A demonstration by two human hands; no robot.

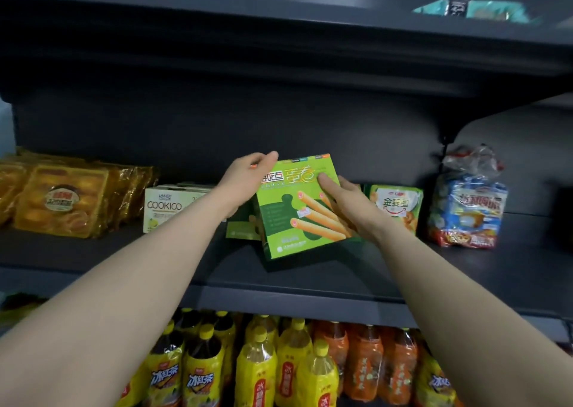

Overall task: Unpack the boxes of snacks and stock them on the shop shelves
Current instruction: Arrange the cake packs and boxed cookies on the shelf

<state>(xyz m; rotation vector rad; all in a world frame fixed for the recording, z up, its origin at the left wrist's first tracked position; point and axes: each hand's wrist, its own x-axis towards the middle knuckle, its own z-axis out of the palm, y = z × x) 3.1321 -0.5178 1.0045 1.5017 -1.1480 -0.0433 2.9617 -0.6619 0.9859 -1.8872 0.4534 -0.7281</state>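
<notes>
A green box of egg rolls stands tilted on the dark middle shelf, near its centre. My left hand grips the box's top left corner, fingers curled over the upper edge. My right hand lies against the box's right side, with the thumb pressed flat on the front face. Behind the box, low on the left, part of another green box shows; the rest of it is hidden.
On the same shelf stand yellow cake packs at far left, a white COOKICO box, a green snack bag and a blue-and-red bag at right. Bottles of iced tea fill the shelf below. A dark upper shelf overhangs.
</notes>
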